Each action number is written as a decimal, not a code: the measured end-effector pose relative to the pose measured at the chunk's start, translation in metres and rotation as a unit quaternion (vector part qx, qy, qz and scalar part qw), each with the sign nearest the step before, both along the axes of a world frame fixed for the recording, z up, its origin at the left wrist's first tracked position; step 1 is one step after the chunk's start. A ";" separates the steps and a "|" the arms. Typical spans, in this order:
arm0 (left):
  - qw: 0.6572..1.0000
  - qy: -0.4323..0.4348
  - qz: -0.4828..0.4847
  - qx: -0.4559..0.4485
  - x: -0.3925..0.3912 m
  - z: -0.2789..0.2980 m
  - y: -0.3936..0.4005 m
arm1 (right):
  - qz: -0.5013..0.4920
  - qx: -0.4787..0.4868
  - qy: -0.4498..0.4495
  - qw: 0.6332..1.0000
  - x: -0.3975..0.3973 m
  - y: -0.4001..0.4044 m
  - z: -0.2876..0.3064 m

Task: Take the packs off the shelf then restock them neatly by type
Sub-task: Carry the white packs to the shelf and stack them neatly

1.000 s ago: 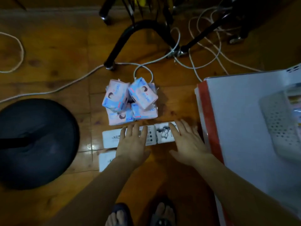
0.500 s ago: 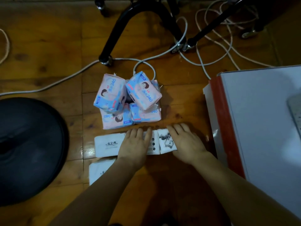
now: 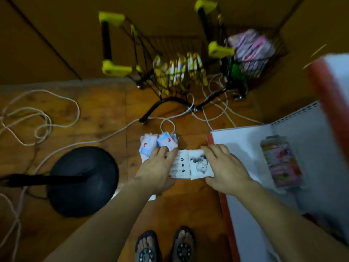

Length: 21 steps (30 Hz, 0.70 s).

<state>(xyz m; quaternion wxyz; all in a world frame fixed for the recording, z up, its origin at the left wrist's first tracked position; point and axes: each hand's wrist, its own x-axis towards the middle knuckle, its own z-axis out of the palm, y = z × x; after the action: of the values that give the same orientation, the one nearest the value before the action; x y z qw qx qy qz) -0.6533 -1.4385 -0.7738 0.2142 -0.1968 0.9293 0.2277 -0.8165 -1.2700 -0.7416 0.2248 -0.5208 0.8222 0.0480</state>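
A row of white packs (image 3: 188, 164) with black print is held above the wooden floor between both hands. My left hand (image 3: 156, 168) grips its left end with the fingers curled over the top. My right hand (image 3: 225, 168) grips the right end the same way. Just behind the hands, a pile of pink and blue packs (image 3: 158, 143) lies on the floor. A corner of another white pack (image 3: 152, 197) shows under my left wrist. The white shelf (image 3: 245, 146) with a red front edge stands at the right, and a pink pack (image 3: 281, 165) lies on it.
Two small wire carts with yellow handles (image 3: 170, 72) (image 3: 251, 52) stand at the back, both holding packs. A black round stand base (image 3: 83, 180) sits on the floor at the left. White cables (image 3: 37, 120) loop over the floor. My sandalled feet (image 3: 164, 246) are at the bottom.
Both hands went from lying flat on the white packs to gripping them at the ends and lifting them. The view pulled back, bringing the carts and the shelf's inside into sight.
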 end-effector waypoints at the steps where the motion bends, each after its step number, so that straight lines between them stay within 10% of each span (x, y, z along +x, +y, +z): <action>1: 1.000 0.004 -0.006 -0.002 -0.001 0.034 -0.005 | 0.002 -0.008 0.003 1.000 -0.001 -0.002 0.032; 21: 0.976 0.149 -0.102 -0.121 -0.018 0.571 -0.039 | 0.002 -0.128 0.156 0.979 0.011 0.013 0.548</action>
<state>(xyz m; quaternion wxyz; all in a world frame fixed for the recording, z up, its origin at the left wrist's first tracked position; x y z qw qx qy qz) -0.6717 -1.4775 -0.2031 0.0695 -0.0895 0.9866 0.1173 -0.8059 -1.2567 -0.1931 0.0253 -0.5328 0.8455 0.0231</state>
